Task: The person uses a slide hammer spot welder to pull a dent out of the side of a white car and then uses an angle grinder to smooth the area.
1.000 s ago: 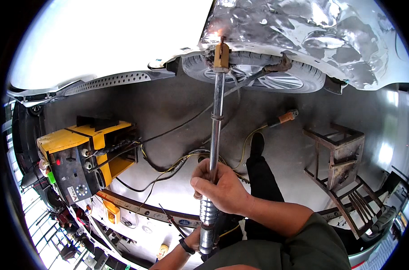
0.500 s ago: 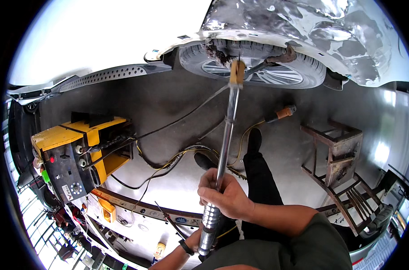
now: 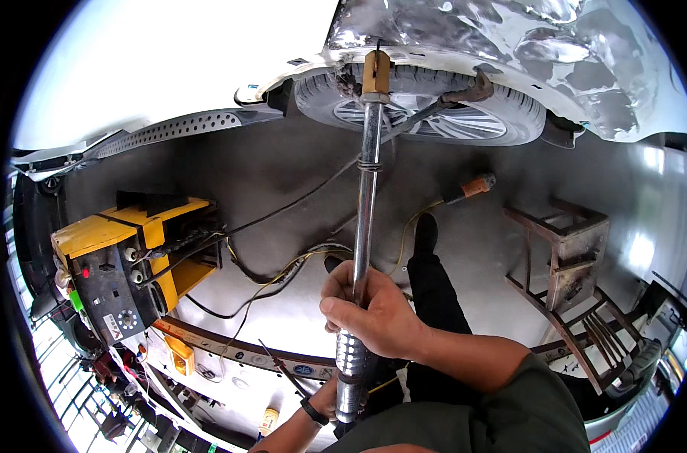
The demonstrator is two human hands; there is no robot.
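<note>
Head view, read from near to far. At the lower edge, your left hand [image 3: 327, 399], with a black band at its wrist, lies beside the rear end of the rod tool [image 3: 367, 204]; its fingers are hidden behind the handle, so you cannot tell whether they are closed. Just ahead, your right hand [image 3: 377, 313] wraps the bright shaft, its fingers curled around the metal above the studded grip [image 3: 351, 353].

Farther out, the floor bears a yellow machine [image 3: 105, 235] on your left, an orange hand tool [image 3: 475, 186] beyond your foot and a rusty metal stand [image 3: 577, 272] on your right. A black cable [image 3: 313, 192] leads from the machine toward the wheel [image 3: 494, 124].

At the far end, the tool's tan block [image 3: 376, 73] overlaps the wheel arch, its thin tip before the lower edge of the bared panel [image 3: 509, 45]; whether tip and metal touch, you cannot tell. Judged by its surface, your work here is partway along: paint is off over broad patches, while rippled reflections and mottled grey areas suggest that the metal is not yet even. The neighbouring white panel [image 3: 169, 60] shows no bared patch.
</note>
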